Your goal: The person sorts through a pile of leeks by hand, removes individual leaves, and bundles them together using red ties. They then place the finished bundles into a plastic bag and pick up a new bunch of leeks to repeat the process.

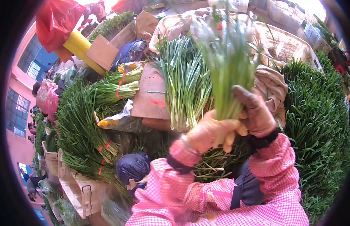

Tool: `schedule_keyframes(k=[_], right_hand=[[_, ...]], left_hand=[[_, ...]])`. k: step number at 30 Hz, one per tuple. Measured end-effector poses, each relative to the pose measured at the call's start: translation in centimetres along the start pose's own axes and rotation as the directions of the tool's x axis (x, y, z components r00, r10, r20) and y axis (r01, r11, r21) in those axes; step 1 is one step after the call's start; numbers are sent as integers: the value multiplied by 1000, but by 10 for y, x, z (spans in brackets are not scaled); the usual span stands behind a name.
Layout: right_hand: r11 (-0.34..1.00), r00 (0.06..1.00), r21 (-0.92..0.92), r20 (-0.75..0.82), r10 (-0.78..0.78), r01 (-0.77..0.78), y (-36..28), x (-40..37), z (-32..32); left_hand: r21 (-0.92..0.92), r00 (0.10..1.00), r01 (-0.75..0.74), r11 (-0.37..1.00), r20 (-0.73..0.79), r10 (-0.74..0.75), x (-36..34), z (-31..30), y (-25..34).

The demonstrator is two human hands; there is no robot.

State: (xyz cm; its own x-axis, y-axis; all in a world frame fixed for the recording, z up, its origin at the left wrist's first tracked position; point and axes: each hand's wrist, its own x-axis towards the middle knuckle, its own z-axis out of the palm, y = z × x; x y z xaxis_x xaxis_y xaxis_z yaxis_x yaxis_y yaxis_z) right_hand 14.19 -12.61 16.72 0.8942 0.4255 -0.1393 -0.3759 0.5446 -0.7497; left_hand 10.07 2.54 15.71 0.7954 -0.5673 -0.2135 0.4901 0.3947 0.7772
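Nearest us, our left hand (209, 132) and right hand (256, 113), in pink checked sleeves, are both closed around the stalk end of a bunch of chives (227, 71), held upright mid-scene. Little free room surrounds it. Tied bundles (84, 128) crowd the left and a green heap (318, 113) fills the right edge. A loose pile (186, 83) lies just behind on cardboard (150, 94), and a wicker basket (284, 41) stands far right.

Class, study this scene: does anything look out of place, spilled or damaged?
Nothing looks damaged. The left hand and right hand grip a bunch of green stalks upright; only the loose stalks scattered below them look untidy compared with the red-tied bundles.
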Motion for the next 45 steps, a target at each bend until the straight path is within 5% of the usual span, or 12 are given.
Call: schedule_keyframes(k=[5,10,14,21,24,28,31,36,40,41,43,45], right_hand=[[980,977,5,79,200,-201,55,63,12],[899,975,-386,-161,153,-205,141,121,-22],[762,953,-596,-289,93,-255,131,118,-12],[809,944,-487,-188,272,-330,116,111,-28],[808,918,-434,-197,345,-397,104,99,-23],[778,874,-398,-228,428,-485,112,101,-20],[766,880,-450,-109,463,-459,122,105,-22],[854,896,-289,-27,444,-432,112,91,-20],[847,909,-329,-142,392,-417,106,84,-16],[686,976,-696,-119,180,-211,112,86,-23],[-50,973,-983,180,-144,175,117,88,-30],[-164,983,-980,134,-125,113,109,82,-24]], left_hand=[[-105,989,53,993,-133,-66,-21,-82,3],[-161,907,40,986,-409,-103,-33,-131,-16],[-6,880,184,983,-445,-167,-41,-153,-9],[369,772,422,828,-625,-114,-51,-166,18],[438,799,351,827,-601,-21,-51,-181,10],[824,847,224,521,-429,314,-39,-192,-3],[848,877,277,453,-415,241,-28,-192,-3],[551,811,490,675,-573,-121,-40,-173,33],[571,766,564,596,-631,-121,-44,-186,39],[569,761,573,590,-637,-124,-44,-188,42],[601,733,616,510,-673,-92,-46,-188,40],[647,693,678,347,-721,-11,-43,-186,33]])
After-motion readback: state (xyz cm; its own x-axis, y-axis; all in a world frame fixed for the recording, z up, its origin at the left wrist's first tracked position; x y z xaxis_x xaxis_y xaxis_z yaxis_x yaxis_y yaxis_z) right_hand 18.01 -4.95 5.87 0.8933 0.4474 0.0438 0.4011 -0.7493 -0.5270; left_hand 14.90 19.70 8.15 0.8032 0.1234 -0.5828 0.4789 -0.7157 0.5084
